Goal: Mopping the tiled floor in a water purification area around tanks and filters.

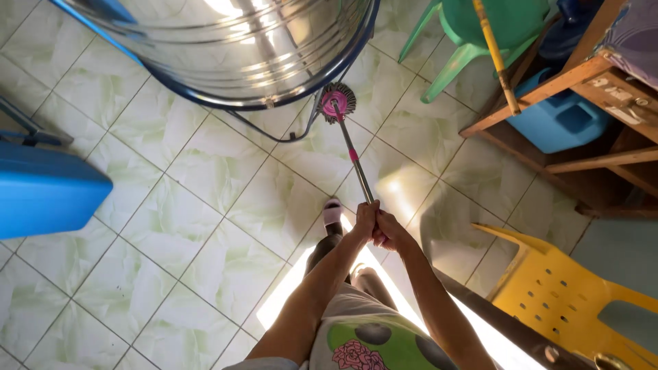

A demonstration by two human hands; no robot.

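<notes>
A mop with a silver and pink handle reaches away from me across the pale green tiled floor. Its round head, pink hub with dark strands, rests on the floor beside the rim of a large shiny steel tank. My left hand and my right hand both grip the near end of the handle, close together. One of my feet, in a pink slipper, stands just left of my hands.
A blue container stands at the left. A green plastic chair and a yellow pole are at the upper right, next to a wooden shelf holding a blue jug. A yellow plastic chair stands at the lower right.
</notes>
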